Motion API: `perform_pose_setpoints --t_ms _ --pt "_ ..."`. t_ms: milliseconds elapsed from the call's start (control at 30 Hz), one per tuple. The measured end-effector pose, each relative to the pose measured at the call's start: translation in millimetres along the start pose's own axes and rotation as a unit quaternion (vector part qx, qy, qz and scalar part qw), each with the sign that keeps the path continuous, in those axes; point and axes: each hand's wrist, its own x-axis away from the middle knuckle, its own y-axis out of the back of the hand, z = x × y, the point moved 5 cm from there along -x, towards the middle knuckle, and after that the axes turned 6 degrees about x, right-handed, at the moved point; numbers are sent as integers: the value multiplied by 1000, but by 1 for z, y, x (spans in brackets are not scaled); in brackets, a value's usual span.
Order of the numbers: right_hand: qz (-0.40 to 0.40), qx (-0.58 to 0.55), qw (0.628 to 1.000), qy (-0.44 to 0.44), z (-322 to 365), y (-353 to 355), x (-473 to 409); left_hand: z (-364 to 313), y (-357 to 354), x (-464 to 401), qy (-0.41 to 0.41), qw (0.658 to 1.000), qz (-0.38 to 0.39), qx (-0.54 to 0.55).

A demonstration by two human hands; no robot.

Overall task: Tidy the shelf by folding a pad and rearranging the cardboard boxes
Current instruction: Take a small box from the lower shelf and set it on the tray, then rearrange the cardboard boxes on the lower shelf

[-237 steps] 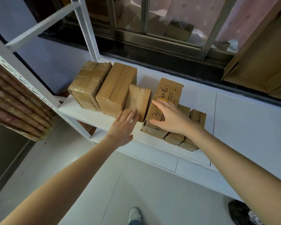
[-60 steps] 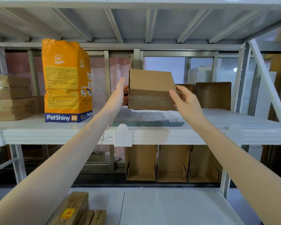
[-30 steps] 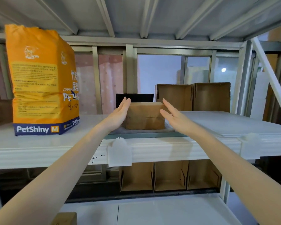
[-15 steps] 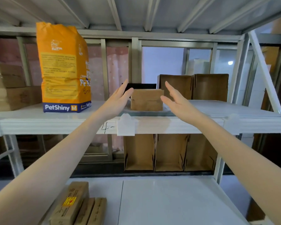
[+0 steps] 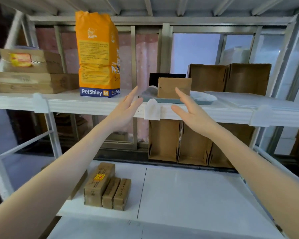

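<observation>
Head view, plain brown cardboard box point(image 5: 174, 87) upright on pad point(image 5: 202, 99)

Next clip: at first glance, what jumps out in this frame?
The tall orange bag standing on the upper shelf, left of centre, draws the eye first. Next come the two open, empty hands, left and right, raised in front of a small brown box that sits on a grey pad at the shelf's middle. Three more boxes stand in a row on the lower shelf.
</observation>
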Motion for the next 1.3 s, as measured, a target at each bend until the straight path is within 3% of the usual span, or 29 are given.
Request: perform_pose_setpoints --t_ms 400,700,1033,1300 --pt "101 -26 994 34 -4 -86 20 73 8 70 95 995 18 -40" --pt "196 -19 980 21 -20 -184 15 168 25 103 218 975 7 -36" --pt "299 -70 947 -96 -49 -335 5 316 32 146 335 940 29 -51" --pt "346 -150 896 -237 -72 -455 5 440 21 165 406 909 76 -54"
